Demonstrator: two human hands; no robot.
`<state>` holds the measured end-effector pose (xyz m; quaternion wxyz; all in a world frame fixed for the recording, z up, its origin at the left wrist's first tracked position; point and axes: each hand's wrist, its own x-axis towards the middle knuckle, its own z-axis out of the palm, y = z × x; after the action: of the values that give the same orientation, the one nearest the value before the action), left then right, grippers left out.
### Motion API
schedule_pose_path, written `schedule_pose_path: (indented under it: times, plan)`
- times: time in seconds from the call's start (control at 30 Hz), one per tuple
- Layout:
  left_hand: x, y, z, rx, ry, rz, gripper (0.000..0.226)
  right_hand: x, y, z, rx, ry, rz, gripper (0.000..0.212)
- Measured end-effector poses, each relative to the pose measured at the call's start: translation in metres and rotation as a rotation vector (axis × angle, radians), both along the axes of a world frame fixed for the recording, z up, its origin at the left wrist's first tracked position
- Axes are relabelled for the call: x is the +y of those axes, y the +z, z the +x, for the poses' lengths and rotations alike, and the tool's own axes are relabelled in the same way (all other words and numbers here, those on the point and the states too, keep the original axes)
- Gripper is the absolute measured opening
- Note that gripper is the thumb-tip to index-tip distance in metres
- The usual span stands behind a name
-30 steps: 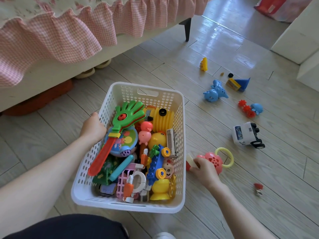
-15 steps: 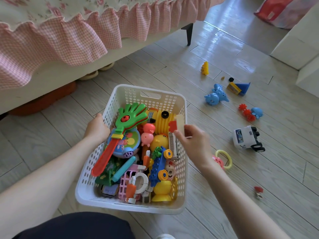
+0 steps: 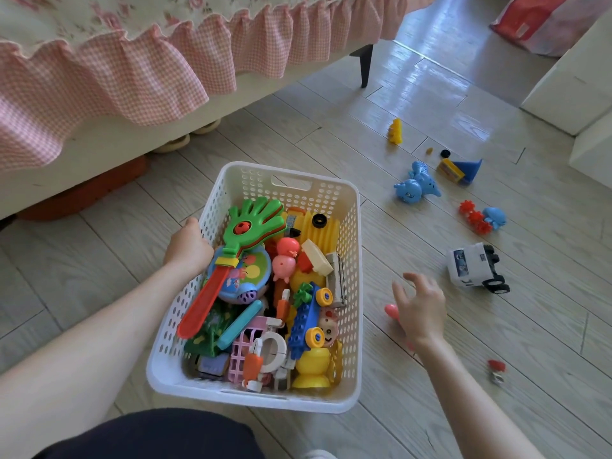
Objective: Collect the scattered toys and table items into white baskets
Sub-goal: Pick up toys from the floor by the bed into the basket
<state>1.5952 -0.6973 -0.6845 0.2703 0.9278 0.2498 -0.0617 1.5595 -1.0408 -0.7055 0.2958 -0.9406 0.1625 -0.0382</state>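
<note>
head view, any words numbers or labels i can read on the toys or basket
No text can be read anywhere.
White toy truck: dark markings on its side, too blurred to read.
Round cartoon toy in the white basket: pictures only, no legible words.
Yellow block on the floor: side print too small to read.

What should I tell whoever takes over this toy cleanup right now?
Left hand grips the left rim of the basket. Right hand is open and empty, over the pink toy on the floor right of the basket.
Done: basket is nearly full; the cream block lies on top of the pile.
Left on the floor: pink toy, white truck, blue elephant, red gears with a blue piece, blue-and-yellow piece, yellow piece, small red piece, plus two tiny bits near the blue-and-yellow piece.
</note>
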Motion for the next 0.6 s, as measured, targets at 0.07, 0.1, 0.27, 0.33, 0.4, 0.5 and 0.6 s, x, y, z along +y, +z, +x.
schedule_pose_path:
  times: [0.07,0.1,0.27,0.33,0.4,0.5,0.6]
  plan:
    - [0.0,0.0,0.0,0.003,0.0,0.004,0.02,-0.015,-0.019,-0.01,0.163,-0.02,-0.113,0.043]
    - [0.0,-0.001,0.0,0.004,0.001,0.008,0.02,-0.018,-0.026,-0.015,0.214,-0.013,-0.139,0.047]
    - [0.001,-0.003,0.001,0.002,0.008,0.004,0.019,-0.022,-0.05,-0.032,0.275,0.056,-0.139,0.043]
    - [0.002,-0.004,0.001,0.003,0.008,0.005,0.018,-0.024,-0.05,-0.033,0.257,0.037,-0.134,0.043]
    - [0.001,-0.004,0.001,-0.002,0.003,0.006,0.018,-0.028,-0.049,-0.033,0.252,0.021,-0.138,0.042]
    - [0.0,-0.002,0.001,-0.003,0.004,0.012,0.017,-0.032,-0.047,-0.032,0.239,0.022,-0.129,0.043]
    - [-0.001,-0.001,0.001,-0.01,0.005,0.016,0.018,-0.026,-0.039,-0.03,0.146,-0.01,-0.04,0.04]
